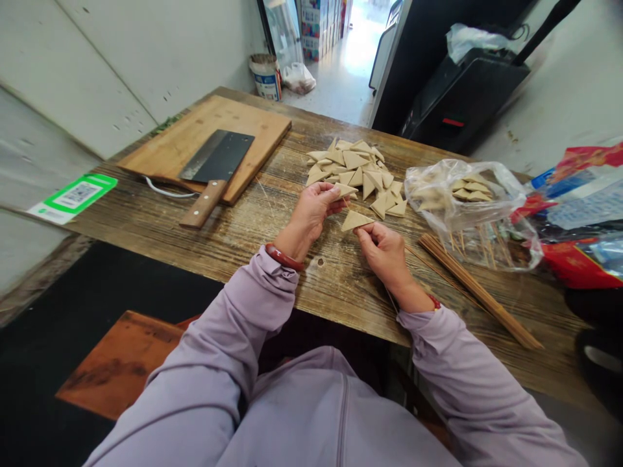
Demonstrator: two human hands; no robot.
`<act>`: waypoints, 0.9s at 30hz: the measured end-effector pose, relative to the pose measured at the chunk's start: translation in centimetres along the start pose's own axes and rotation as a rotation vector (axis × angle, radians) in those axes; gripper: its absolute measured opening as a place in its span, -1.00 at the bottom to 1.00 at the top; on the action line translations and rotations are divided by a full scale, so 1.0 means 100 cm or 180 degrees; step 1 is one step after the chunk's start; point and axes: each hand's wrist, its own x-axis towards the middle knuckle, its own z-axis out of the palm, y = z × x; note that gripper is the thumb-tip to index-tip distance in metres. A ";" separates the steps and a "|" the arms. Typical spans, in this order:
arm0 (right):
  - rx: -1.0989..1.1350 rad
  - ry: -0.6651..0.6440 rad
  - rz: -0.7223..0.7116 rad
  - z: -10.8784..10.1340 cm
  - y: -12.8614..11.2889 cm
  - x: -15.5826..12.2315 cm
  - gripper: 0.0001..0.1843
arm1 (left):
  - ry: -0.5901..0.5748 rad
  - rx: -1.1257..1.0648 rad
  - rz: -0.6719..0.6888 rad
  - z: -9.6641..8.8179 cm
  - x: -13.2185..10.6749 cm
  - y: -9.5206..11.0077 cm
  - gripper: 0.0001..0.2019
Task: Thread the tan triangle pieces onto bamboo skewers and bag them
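My left hand (316, 211) pinches a flat beige tofu triangle (346, 191) between thumb and fingertips. Just to its right and nearer to me, my right hand (384, 253) is closed round a thin bamboo skewer, whose lower end (390, 301) shows below the palm. A second tofu triangle (357, 221) sits on that skewer at my right fingertips. The skewer's tip appears to reach up toward the triangle in my left hand; whether it has entered it, I cannot tell. Behind both hands lies a loose pile of similar tofu triangles (357, 162) on the wooden table (321, 285).
On the left, a cleaver (219, 159) lies across a wooden cutting board (214, 117), its handle over the board's edge. To the right are a bundle of bamboo skewers (479, 292) and a clear plastic bag (506, 178) holding skewered triangles. Red packaging (579, 263) fills the far right.
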 end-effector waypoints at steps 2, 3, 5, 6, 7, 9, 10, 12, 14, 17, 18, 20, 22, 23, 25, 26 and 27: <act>0.0009 0.0019 -0.0006 0.000 0.000 0.000 -0.74 | -0.0013 -0.0004 0.0023 0.001 0.000 -0.001 -0.76; 0.0002 0.0034 -0.0008 0.000 0.001 0.000 -0.75 | -0.0026 0.0007 0.0031 0.001 0.000 -0.001 -0.77; -0.0040 0.0061 -0.0016 0.001 0.002 0.000 -0.76 | -0.0055 0.0040 0.0056 0.002 -0.001 -0.002 -0.79; -0.0066 0.0068 -0.0024 0.001 0.002 0.000 -0.76 | -0.0069 0.0054 0.0069 0.002 -0.002 -0.002 -0.79; -0.0085 0.0074 -0.0031 0.001 0.003 0.000 -0.76 | -0.0079 0.0060 0.0078 0.003 -0.003 -0.002 -0.79; -0.0095 0.0080 -0.0022 0.002 0.004 0.001 -0.76 | -0.0094 0.0059 0.0091 0.003 -0.004 -0.003 -0.77; -0.0090 0.0081 -0.0007 0.002 0.005 0.001 -0.76 | -0.0099 0.0061 0.0093 0.004 -0.004 -0.004 -0.75; -0.0079 0.0092 0.0017 0.003 0.006 0.001 -0.75 | -0.0114 0.0073 0.0102 0.004 -0.005 -0.004 -0.75; -0.0062 0.0106 0.0015 0.003 0.006 0.002 -0.75 | -0.0138 0.0082 0.0129 0.004 -0.005 -0.005 -0.76; 0.0031 0.0105 0.0018 0.003 0.006 0.003 -0.75 | -0.0195 0.0055 0.0121 0.003 -0.004 -0.004 -0.80; 0.0068 0.0092 0.0029 0.003 0.006 0.004 -0.74 | -0.0230 0.0030 0.0093 0.003 -0.004 -0.003 -0.82; 0.0116 0.0070 0.0052 0.003 0.005 0.004 -0.74 | -0.0331 -0.0019 0.0008 0.002 -0.004 0.000 -0.86; 0.0125 0.0078 0.0053 0.002 0.004 0.004 -0.73 | -0.0413 -0.0046 -0.0068 0.001 -0.004 0.002 -0.85; 0.0126 0.0081 0.0054 0.002 0.004 0.004 -0.73 | -0.0437 -0.0047 -0.0103 0.000 -0.005 0.003 -0.82; 0.0131 0.0072 0.0064 0.003 0.003 0.003 -0.72 | -0.0469 -0.0037 -0.0177 -0.001 -0.005 0.004 -0.76; 0.0134 0.0061 0.0069 0.003 0.003 0.003 -0.72 | -0.0479 -0.0033 -0.0202 -0.002 -0.006 0.004 -0.76; 0.0139 0.0053 0.0074 0.003 0.003 0.002 -0.71 | -0.0490 -0.0027 -0.0213 -0.002 -0.006 0.004 -0.76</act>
